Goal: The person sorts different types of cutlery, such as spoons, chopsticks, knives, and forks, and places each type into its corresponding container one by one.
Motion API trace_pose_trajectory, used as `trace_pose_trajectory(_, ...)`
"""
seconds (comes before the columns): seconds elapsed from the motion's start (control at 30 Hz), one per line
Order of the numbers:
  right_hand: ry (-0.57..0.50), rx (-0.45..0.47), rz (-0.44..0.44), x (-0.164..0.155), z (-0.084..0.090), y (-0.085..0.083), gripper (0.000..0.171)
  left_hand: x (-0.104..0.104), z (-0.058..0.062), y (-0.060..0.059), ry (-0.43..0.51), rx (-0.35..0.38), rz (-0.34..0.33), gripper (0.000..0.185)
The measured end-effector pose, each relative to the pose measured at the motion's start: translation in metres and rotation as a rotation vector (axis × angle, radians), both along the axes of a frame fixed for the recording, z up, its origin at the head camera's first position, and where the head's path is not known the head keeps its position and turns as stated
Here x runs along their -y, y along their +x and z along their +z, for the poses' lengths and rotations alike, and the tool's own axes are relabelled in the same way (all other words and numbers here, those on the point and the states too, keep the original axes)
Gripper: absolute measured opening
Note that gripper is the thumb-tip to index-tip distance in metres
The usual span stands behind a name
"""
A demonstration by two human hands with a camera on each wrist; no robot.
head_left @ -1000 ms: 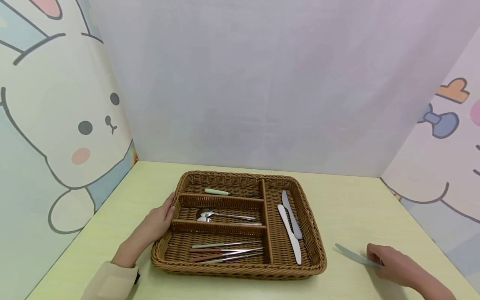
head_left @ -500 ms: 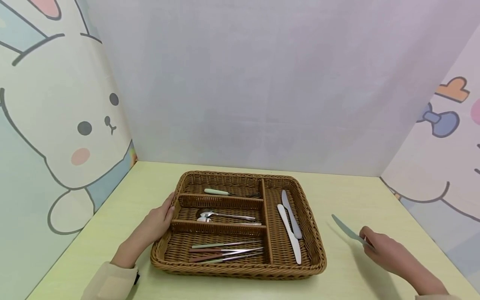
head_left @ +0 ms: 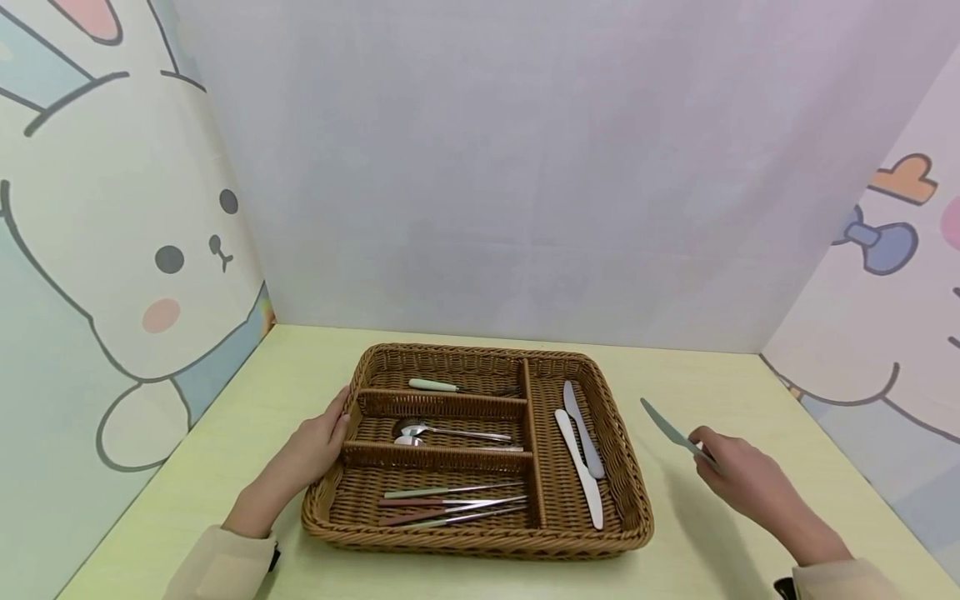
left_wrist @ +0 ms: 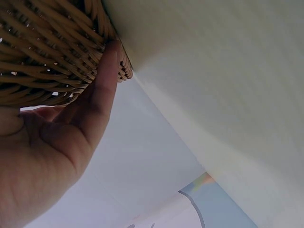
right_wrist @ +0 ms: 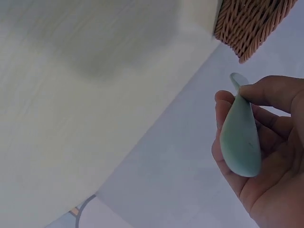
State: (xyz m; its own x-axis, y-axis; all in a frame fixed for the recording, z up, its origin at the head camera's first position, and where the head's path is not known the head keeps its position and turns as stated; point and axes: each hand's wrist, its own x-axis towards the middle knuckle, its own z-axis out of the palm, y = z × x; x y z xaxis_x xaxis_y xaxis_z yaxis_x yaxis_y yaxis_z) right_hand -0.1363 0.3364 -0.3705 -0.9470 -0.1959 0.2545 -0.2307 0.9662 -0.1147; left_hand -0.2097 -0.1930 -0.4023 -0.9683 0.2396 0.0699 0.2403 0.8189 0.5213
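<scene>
A brown wicker cutlery basket with compartments stands on the table. My left hand rests against its left side, and in the left wrist view the fingers lie nearly straight along the woven outer wall. To the right of the basket, my right hand holds a pale green table knife above the table, pinched between thumb and fingers. The knife's blade points up and left, toward the back. From the right wrist view, the rounded handle of the knife lies over the curled fingers.
In the basket's right compartment lie a white knife and a grey knife. The left compartments hold a green-handled fork, metal spoons and several chopsticks. A pale curtain and cartoon-printed side walls enclose the table.
My right hand has lifted the green knife off the table and carried it left and away from me, toward the basket. The left hand and the basket stay where they were.
</scene>
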Motion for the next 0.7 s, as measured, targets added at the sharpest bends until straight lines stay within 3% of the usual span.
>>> trace_pose_trajectory(0.2,-0.038,-0.05,0.061,0.014,0.006,-0.009,0.018,-0.001,0.002,0.001,0.004,0.003,0.002,0.053)
trace_pose_trajectory(0.7,-0.089,-0.049,0.168,0.054,0.017,-0.027,0.017,-0.001,0.002,0.001,0.016,0.003,0.003,0.053)
